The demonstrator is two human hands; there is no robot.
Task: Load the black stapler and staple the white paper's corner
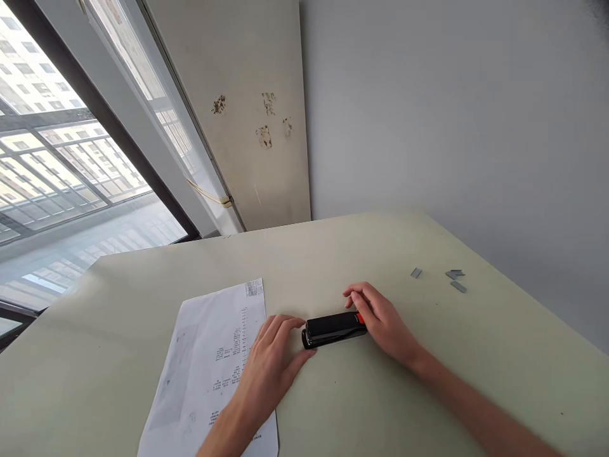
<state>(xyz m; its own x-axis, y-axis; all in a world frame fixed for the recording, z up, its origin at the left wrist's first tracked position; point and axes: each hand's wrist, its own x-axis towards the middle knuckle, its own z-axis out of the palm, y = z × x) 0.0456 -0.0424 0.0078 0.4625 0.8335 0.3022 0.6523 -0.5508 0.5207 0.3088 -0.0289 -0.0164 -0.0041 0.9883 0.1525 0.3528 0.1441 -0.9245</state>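
A black stapler [333, 327] with a red patch at its right end lies on the table. My left hand [271, 355] is at the stapler's left end, its thumb on the near side and fingertips on the far side, closed lightly about it. Around the red right end is my right hand [383, 320], with its fingers curled and thumb bent over; it partly hides that end. Under my left wrist and palm lies a printed sheet of paper [190, 355], to the left of the stapler.
Several small grey staple strips [458, 287] lie to the right on the pale green table [333, 254], one strip [416, 273] apart from the others. Behind the table stand a grey wall [451, 114] and a stained beige panel [266, 178]. A window [61, 146] is at left.
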